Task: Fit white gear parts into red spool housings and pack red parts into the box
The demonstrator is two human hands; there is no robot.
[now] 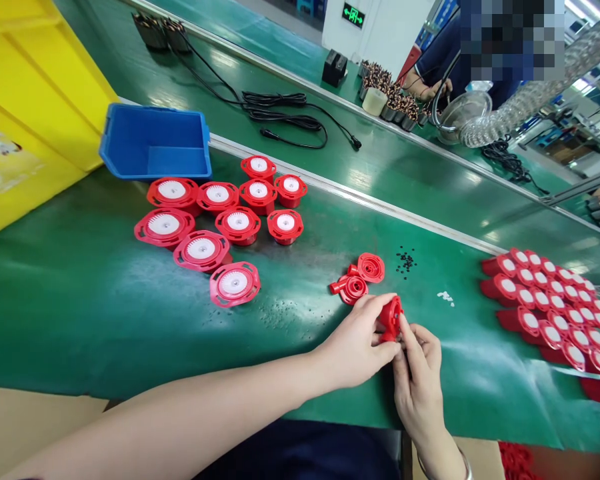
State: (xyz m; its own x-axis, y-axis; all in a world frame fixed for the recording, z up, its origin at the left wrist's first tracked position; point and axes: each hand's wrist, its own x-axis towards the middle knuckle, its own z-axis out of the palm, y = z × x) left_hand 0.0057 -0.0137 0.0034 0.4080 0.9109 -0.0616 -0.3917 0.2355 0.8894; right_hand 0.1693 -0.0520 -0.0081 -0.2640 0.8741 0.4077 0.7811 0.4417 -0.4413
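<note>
A red plastic housing is gripped by my left hand, thumb below and fingers over the top, its open face turned to the right. Against that face rest the fingertips of my right hand, bent and pressed together; anything between them is too small or hidden to make out. Just beyond my left hand lie two loose red covers, a round one with a spout and another behind it. Small black rings are scattered farther back, and a little group of white bits lies to their right.
Several red housings with white fan wheels stand on the left, before a blue bin and a yellow crate. More red units fill the right. Black cable lies past the metal rail; a person's hand is beyond.
</note>
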